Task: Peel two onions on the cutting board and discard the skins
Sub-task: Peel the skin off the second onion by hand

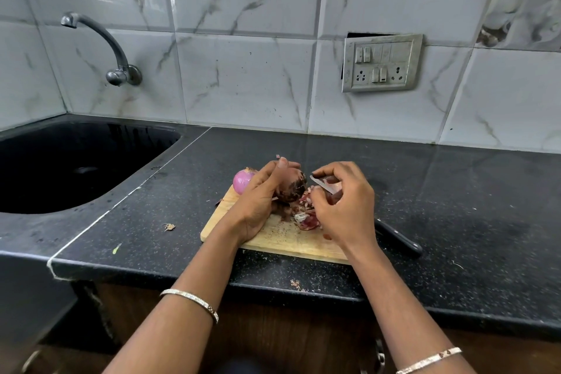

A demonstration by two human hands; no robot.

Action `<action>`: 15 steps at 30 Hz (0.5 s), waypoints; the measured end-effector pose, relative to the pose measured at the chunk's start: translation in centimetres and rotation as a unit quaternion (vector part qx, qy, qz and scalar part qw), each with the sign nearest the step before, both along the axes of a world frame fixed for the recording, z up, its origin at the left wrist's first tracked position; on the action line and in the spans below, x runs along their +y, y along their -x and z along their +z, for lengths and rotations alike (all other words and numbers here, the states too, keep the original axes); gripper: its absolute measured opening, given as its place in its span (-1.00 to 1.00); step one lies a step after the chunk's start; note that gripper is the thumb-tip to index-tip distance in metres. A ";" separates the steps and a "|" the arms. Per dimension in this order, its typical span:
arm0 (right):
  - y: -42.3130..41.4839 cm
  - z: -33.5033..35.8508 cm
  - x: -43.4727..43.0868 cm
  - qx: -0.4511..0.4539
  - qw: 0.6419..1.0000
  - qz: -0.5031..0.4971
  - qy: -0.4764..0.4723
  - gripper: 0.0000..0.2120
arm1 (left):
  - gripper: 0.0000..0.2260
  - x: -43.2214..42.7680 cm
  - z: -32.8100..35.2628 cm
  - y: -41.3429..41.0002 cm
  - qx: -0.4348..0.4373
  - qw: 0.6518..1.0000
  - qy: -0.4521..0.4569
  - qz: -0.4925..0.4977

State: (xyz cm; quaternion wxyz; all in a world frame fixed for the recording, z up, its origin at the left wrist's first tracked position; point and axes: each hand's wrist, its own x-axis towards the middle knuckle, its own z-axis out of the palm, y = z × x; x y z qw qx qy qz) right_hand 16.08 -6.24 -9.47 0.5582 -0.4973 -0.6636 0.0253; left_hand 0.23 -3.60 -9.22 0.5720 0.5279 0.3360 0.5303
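Observation:
My left hand grips an onion with dark, dry skin just above the wooden cutting board. My right hand is close on its right, fingers curled on a reddish piece of onion skin. A pale, blade-like strip shows between thumb and fingers. Loose red and white skins lie in a heap on the board below both hands. A second onion, pink and smooth, rests at the board's far left corner, partly hidden by my left hand.
A black knife handle pokes out from under my right wrist on the black counter. A dark sink with a tap lies at the left. Skin scraps dot the counter. A switchboard hangs on the tiled wall.

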 end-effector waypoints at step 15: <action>0.0 0.1 0.0 0.045 0.998 0.054 0.001 -0.88 | -0.69 0.2 -0.2 0.5 -0.010 0.998 0.013 -0.053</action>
